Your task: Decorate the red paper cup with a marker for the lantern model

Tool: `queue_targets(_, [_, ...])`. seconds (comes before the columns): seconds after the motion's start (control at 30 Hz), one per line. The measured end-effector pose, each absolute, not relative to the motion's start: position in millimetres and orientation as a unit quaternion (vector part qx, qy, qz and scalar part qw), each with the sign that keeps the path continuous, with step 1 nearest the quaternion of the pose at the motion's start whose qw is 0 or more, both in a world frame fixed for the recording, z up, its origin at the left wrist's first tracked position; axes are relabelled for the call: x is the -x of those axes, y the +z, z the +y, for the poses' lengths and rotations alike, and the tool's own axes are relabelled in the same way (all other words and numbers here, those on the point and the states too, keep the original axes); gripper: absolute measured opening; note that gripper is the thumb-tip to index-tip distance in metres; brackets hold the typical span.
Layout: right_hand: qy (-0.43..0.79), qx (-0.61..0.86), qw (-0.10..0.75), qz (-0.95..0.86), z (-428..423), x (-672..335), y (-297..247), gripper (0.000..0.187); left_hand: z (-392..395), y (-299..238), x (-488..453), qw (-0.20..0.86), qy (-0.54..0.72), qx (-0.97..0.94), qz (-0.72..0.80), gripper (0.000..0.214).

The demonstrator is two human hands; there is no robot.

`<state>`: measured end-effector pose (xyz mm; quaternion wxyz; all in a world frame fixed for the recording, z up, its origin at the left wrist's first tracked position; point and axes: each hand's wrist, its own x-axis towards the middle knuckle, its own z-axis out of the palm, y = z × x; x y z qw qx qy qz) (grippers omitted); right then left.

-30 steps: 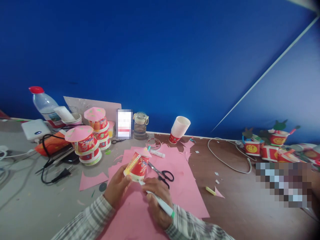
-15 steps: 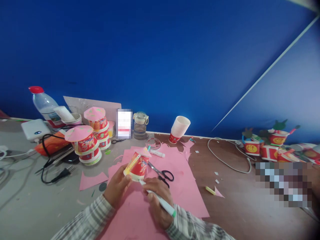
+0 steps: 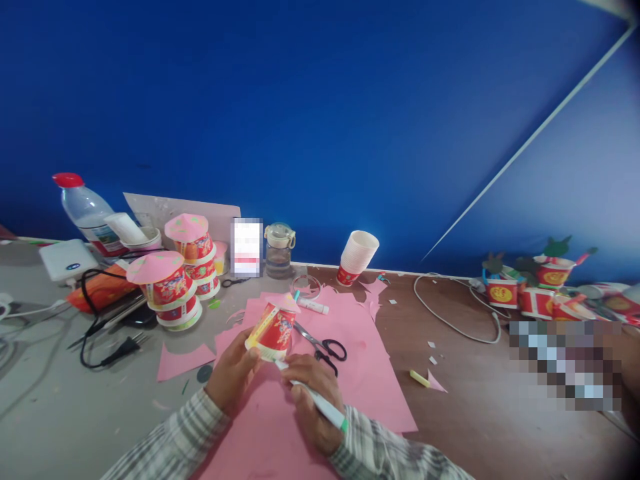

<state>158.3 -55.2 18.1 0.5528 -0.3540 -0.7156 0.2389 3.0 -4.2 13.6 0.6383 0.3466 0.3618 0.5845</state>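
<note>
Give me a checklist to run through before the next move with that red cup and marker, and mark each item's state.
1. Left hand has the red cup held: ok, gripped near its lower rim.
2. Marker held in the right hand: ok, green end toward the wrist.
3. Marker tip touching the cup's rim: cannot tell; it is close, but contact is unclear.
4. Scissors well clear of the right hand: not ok, the handles lie close beside it on the pink sheet.
5. White tube clear of both hands: ok, it lies beyond the cup.
6. Cup stack clear of both hands: ok, well apart.
</note>
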Motion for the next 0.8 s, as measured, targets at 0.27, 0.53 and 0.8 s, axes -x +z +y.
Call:
queue_targets(0.27, [0.245, 0.385, 0.558, -0.693, -57.1, -161.8, 26.0, 0.018, -4.3, 13.6, -3.0, 0.641, 0.586, -0.342, 0.359, 0.046])
queue_targets(0.53, [0.240, 0.361, 0.549, -0.715, -56.5, -159.6, 21.1, 0.019, -4.3, 12.4, -2.9, 0.646, 0.586, -0.338, 0.353, 0.043])
queue_targets(0.8, [0.231, 0.404, 0.558, -0.687, -55.9, -161.2, 23.9, 0.019, -5.1, 17.8, -4.3, 0.649, 0.589, -0.323, 0.358, 0.044])
